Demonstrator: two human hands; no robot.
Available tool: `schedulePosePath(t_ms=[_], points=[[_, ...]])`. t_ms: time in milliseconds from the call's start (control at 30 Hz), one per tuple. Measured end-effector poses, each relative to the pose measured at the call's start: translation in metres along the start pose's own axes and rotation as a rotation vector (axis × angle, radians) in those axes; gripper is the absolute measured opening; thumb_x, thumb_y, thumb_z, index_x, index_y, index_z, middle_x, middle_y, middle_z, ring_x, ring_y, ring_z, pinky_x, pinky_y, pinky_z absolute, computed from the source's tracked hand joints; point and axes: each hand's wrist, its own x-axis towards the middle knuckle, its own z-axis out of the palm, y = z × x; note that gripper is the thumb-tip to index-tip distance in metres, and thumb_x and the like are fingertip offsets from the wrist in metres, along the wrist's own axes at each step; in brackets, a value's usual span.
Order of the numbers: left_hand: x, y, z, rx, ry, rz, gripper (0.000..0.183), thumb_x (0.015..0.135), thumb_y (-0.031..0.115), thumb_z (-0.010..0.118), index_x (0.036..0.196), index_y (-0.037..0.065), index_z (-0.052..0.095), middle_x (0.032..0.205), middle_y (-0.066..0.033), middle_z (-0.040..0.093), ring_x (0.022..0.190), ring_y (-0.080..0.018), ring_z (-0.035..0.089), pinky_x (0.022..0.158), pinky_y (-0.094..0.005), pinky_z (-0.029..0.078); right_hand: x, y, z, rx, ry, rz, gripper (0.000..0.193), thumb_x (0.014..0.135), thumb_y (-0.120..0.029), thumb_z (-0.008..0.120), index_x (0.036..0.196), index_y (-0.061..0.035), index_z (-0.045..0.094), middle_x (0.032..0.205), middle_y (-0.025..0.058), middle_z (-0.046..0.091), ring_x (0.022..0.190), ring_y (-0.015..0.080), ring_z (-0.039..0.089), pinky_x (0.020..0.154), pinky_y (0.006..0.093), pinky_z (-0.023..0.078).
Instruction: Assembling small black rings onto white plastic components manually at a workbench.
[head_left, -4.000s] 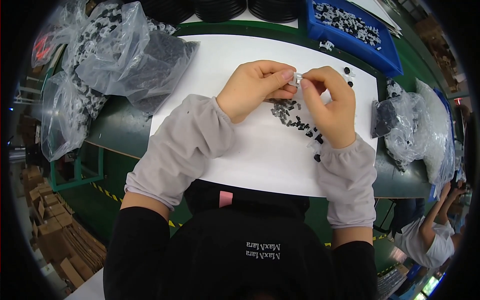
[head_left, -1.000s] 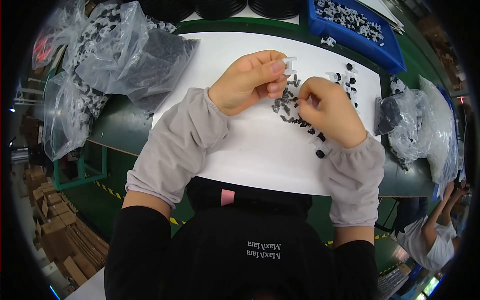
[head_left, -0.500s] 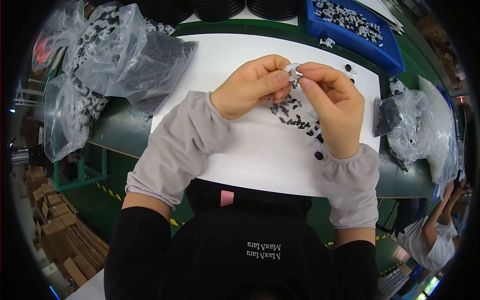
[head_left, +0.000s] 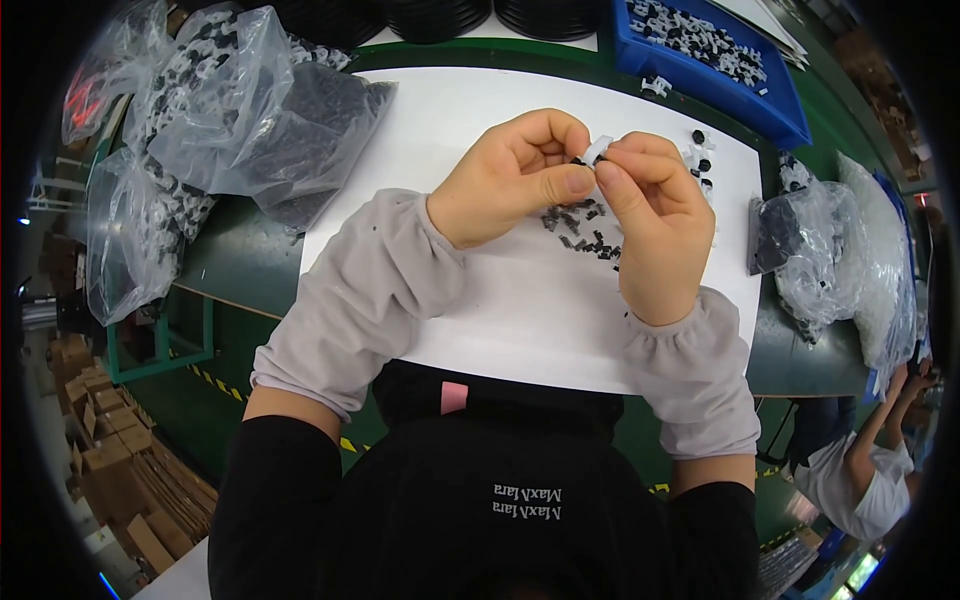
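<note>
Between my two hands, above the white board (head_left: 490, 320), is a small white plastic part (head_left: 597, 150) with a black bit at its left side. My left hand (head_left: 510, 180) pinches its left side with thumb and forefinger. From the other side, my right hand (head_left: 655, 195) grips it between thumb and fingertips. Small black pieces (head_left: 575, 218) lie scattered on the board just below my fingers, some of them hidden by my right hand. Several white parts with black round ends (head_left: 704, 165) are lined up on the board beyond my right hand.
Clear bags of white and black parts (head_left: 210, 90) and a bag of dark pieces (head_left: 320, 130) lie at the left. A blue bin (head_left: 790, 115) of similar parts stands at the far right. More filled bags (head_left: 825, 240) sit right. Another person's arms (head_left: 890, 410) show at the right edge.
The white part has turned in my fingers, and a black bit now shows at its left side. My right hand has tilted and shifted slightly left and down, uncovering more parts behind it.
</note>
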Motion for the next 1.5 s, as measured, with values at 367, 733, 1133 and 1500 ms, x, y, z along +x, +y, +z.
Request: schedulePosePath(t_ms=[367,733,1133,1500], points=[[-0.001,-0.002,-0.006,0.001,0.029,0.011,0.029,0.085,0.02,0.067,0.104,0.005,0.051,0.09,-0.0012,0.057,0.079,-0.0089,0.054,0.073,-0.0231,0.045,0.003,0.001,0.001,0.289,-0.044,0.128,0.013,0.082,0.004,0.062,0.095,0.0051,0.065,0.103,0.0077,0.056,0.088,0.0142,0.058,0.078,0.0244,0.048],[0.002,0.0,-0.004,0.009,0.116,0.011,0.024,0.089,0.018,0.06,0.107,0.004,0.051,0.087,-0.0017,0.056,0.076,-0.0088,0.052,0.07,-0.0221,0.045,0.017,-0.015,-0.014,-0.022,-0.143,0.282,0.019,0.087,-0.012,0.061,0.098,0.0035,0.062,0.087,0.0027,0.06,0.078,0.0092,0.051,0.072,0.0218,0.041],[0.009,-0.001,-0.005,0.146,0.322,-0.079,0.031,0.095,0.031,0.048,0.113,0.006,0.049,0.09,-0.001,0.054,0.076,-0.0092,0.049,0.073,-0.0251,0.043,0.085,0.001,-0.062,0.315,0.259,0.172,0.03,0.089,-0.013,0.058,0.113,0.0039,0.057,0.109,0.0127,0.062,0.098,0.0164,0.058,0.083,0.0243,0.044],[0.006,0.002,-0.001,0.24,0.287,-0.112,0.022,0.092,0.023,0.053,0.104,0.004,0.054,0.085,-0.0008,0.055,0.073,-0.0073,0.048,0.07,-0.0215,0.041,0.059,0.022,-0.096,-1.298,-0.165,0.18,0.028,0.073,-0.026,0.069,0.092,-0.0042,0.069,0.097,0.0133,0.062,0.09,0.0264,0.059,0.077,0.0346,0.045]])
